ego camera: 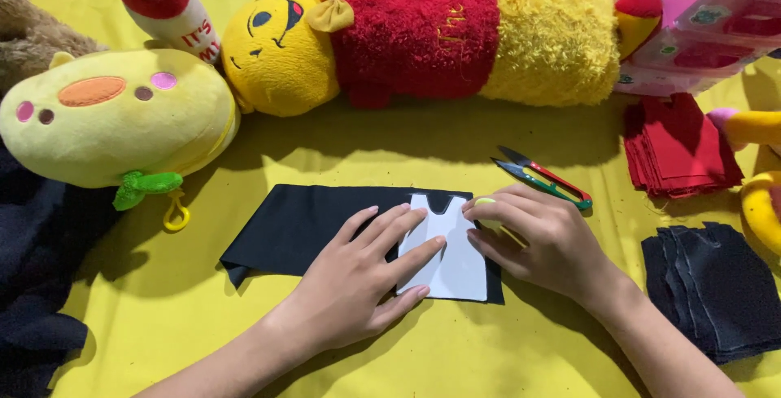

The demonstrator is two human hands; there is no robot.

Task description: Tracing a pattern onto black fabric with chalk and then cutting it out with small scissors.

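Pinning white template (451, 251) on black cloth (301, 223), both hands: L (358, 284), R (533, 239).

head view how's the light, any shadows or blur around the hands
Head view: light is even and warm, soft shadows fall beside the left hand and right hand on the yellow cloth; white template and black fabric look sharp, no glare.

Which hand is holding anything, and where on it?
Right hand pinches a small yellow marking piece at the template's edge; left hand presses flat on it, gripping nothing.
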